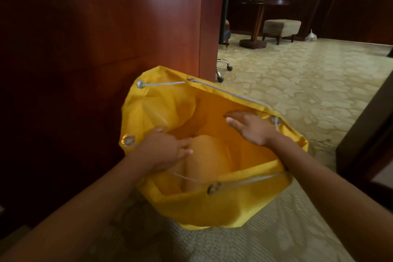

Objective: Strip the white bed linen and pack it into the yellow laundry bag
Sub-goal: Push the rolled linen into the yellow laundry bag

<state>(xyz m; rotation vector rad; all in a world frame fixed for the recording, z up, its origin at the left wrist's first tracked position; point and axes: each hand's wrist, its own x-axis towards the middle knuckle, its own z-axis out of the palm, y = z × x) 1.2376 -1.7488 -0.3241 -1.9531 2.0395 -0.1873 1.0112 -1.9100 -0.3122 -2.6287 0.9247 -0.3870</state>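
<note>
The yellow laundry bag [212, 208] stands open on the carpet in front of me, a grey drawstring threaded through metal eyelets round its rim. A bundle of linen [209, 161] lies inside, tinted yellow by the bag. My left hand [163, 149] is at the bag's left rim, fingers curled over the edge and touching the bundle. My right hand [251, 127] reaches into the mouth from the right with its fingers straight, flat against the inner far wall.
A dark red wooden panel [95, 38] rises directly behind and left of the bag. Chair castors [223, 70] show past its edge. Farther off stand a round pedestal table [258, 25] with bottles and an upholstered stool [281, 28]. Dark furniture [370, 134] edges the right.
</note>
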